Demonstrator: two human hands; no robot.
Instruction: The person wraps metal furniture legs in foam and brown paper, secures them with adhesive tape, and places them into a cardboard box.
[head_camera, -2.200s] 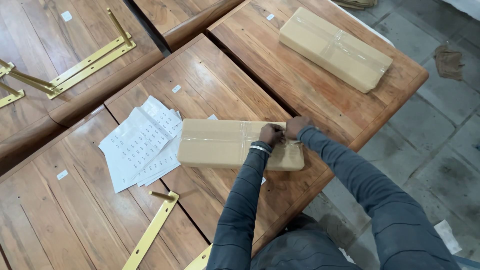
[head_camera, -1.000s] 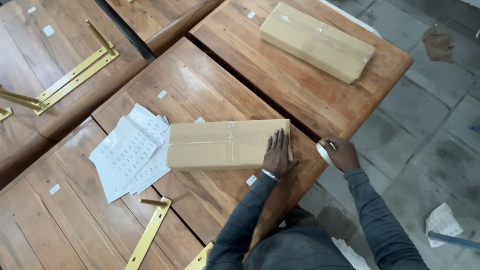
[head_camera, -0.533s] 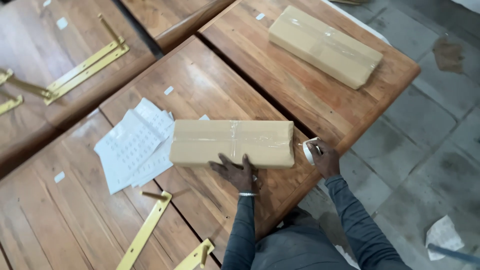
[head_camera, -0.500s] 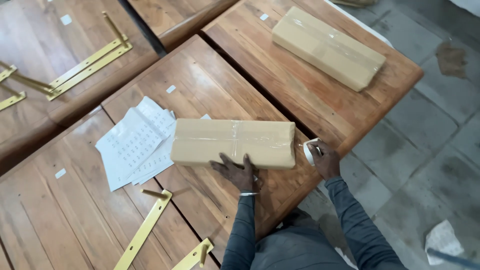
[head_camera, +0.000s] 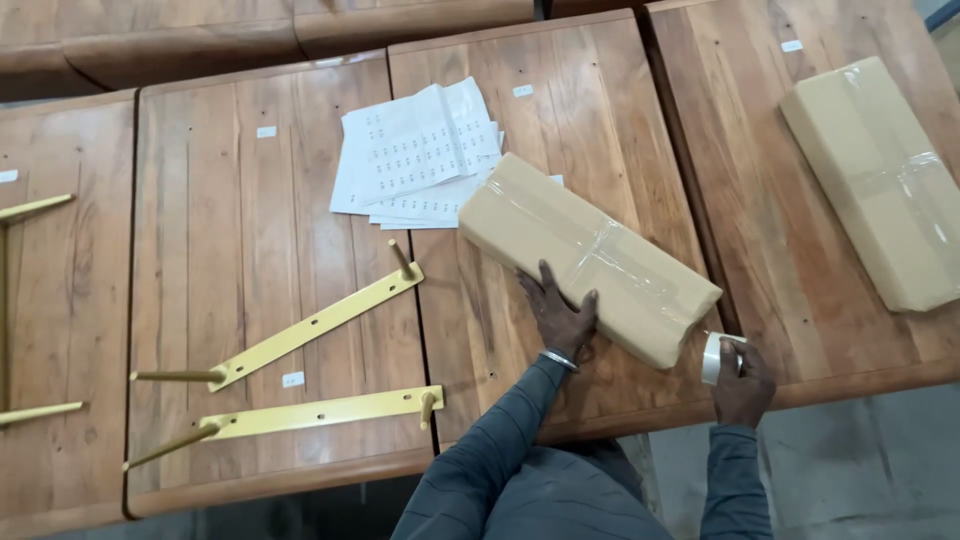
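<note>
A long cardboard package (head_camera: 585, 255) wrapped in clear tape lies at a slant on a wooden tabletop (head_camera: 540, 140). My left hand (head_camera: 558, 312) rests flat against the package's near long side, fingers spread. My right hand (head_camera: 742, 378) grips a roll of clear tape (head_camera: 713, 356) right next to the package's right end, at the table's near edge. One corner of the package lies over a stack of white printed sheets (head_camera: 415, 150).
A second taped cardboard package (head_camera: 880, 175) lies on the neighbouring tabletop at the right. Two yellow metal brackets with pegs (head_camera: 310, 330) (head_camera: 320, 412) lie on the left tabletop, more yellow brackets (head_camera: 25, 210) at the far left. Grey floor shows below the table edge.
The view has swung left, bringing the yellow brackets closer in. My left hand stays on the package's near side, and my right hand still holds the tape roll at its right end.
</note>
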